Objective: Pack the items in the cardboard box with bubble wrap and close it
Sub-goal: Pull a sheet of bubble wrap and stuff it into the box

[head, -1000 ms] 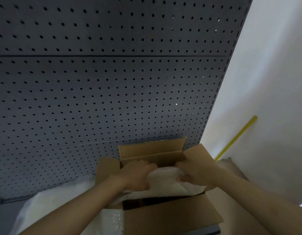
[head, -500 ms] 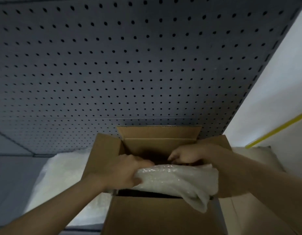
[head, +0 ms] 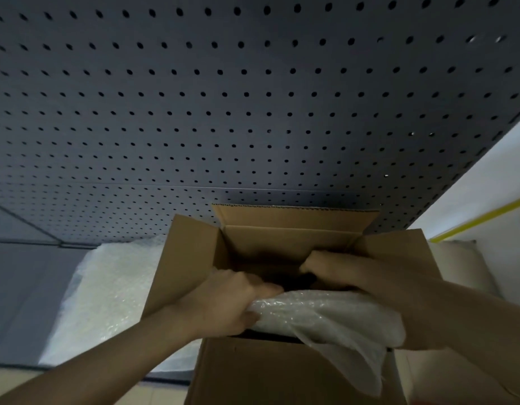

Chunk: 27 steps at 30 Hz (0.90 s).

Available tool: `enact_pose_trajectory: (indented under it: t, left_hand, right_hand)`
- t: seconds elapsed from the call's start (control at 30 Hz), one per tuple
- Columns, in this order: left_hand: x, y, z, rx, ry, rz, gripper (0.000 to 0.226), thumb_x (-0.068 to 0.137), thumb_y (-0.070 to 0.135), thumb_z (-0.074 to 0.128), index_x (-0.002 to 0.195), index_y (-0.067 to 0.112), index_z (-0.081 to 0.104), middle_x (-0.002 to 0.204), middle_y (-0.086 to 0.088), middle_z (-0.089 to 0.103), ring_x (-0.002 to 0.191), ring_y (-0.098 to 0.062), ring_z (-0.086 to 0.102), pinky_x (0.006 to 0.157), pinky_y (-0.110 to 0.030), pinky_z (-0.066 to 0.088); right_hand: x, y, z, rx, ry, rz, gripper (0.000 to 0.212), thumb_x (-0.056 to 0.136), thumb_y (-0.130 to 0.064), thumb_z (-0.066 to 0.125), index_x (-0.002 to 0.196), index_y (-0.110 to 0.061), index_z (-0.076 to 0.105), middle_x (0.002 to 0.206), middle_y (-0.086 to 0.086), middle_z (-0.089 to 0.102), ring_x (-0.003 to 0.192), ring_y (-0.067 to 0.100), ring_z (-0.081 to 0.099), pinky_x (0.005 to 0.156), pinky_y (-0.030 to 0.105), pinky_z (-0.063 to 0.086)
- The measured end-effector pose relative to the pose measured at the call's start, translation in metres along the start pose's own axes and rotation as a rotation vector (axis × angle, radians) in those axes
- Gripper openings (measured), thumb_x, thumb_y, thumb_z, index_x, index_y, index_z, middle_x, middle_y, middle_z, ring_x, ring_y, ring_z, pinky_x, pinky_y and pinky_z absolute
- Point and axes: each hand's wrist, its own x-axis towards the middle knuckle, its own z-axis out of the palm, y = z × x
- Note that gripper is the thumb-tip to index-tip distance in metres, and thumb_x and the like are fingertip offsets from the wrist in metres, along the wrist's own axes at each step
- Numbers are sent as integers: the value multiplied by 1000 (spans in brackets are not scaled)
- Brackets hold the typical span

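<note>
While flaps stand open, cardboard box [head: 191, 258] holds bubble wrap [head: 320, 317]

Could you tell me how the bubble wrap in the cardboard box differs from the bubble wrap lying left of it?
The clear bubble wrap bundle is bunched in the brown cardboard box, gripped by the left hand, one end draping over the near rim. The spread bubble wrap sheet lies flat and untouched. Both are translucent and whitish.

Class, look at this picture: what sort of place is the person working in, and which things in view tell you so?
Probably a workshop or storeroom packing station. A dark pegboard backs the bench, a spare sheet of bubble wrap lies beside an open cardboard box, and both hands are working inside it.
</note>
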Motion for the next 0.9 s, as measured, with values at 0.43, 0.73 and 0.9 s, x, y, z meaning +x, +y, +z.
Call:
enact_pose_trajectory:
  t: [0.43, 0.73, 0.9]
  left_hand:
    - [6, -5, 23, 10, 34, 2, 42, 91, 33, 50, 130, 44, 38, 112, 9, 62, 94, -10, 60, 81, -33, 52]
    - [12, -4, 32, 28, -98, -18, 27, 94, 29, 49, 120, 35, 50, 106, 2, 65, 89, -13, 62, 76, -28, 50]
    - [13, -11, 22, -140, -226, -45, 29, 89, 33, 58, 118, 34, 55, 109, 6, 66, 94, -9, 62, 83, -32, 52]
  right_hand:
    - [-56, -15, -31, 97, 235, 58, 52, 87, -59, 52, 128, -26, 54, 127, -8, 59, 111, 10, 57, 98, 29, 47]
    - [-85, -24, 18, -141, -22, -13, 57, 89, -25, 59, 141, -25, 37, 121, 15, 58, 105, 37, 58, 89, 46, 50]
    - [-74, -14, 36, -88, -21, -23, 53, 91, -17, 55, 142, -25, 40, 122, 15, 59, 108, 35, 59, 92, 44, 49]
